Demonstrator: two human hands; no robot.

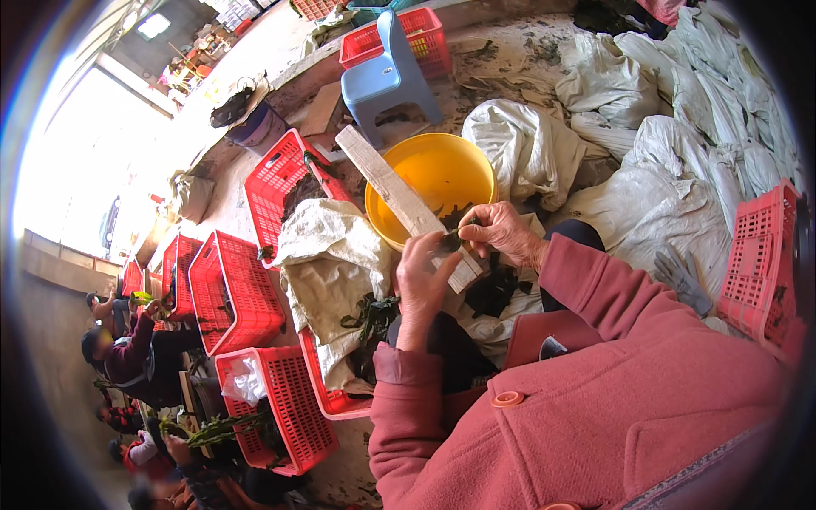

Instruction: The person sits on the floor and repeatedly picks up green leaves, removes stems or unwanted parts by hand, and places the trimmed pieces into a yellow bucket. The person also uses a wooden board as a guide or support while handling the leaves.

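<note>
A long pale wooden board (378, 174) slants across the front of a yellow tub (446, 161), which holds dark leafy bits. Over the board's lower part, my left hand (421, 285) has its fingers curled at a small dark leafy strip (459, 229). My right hand (501, 234), just to its right, pinches that strip between thumb and finger. Dark, wet-looking leafy pieces (493, 293) lie below my hands on pale sacking. Another dark leafy bunch (365, 319) is left of my left wrist, by a cream sack (323, 255).
Red crates (234, 293) stand along the left and at right (756, 263). A blue plastic chair (374, 85) stands behind the tub. White sacks (646, 170) are piled at right, near grey gloves (680, 280). Several people (132, 365) sit at far left, handling green stalks.
</note>
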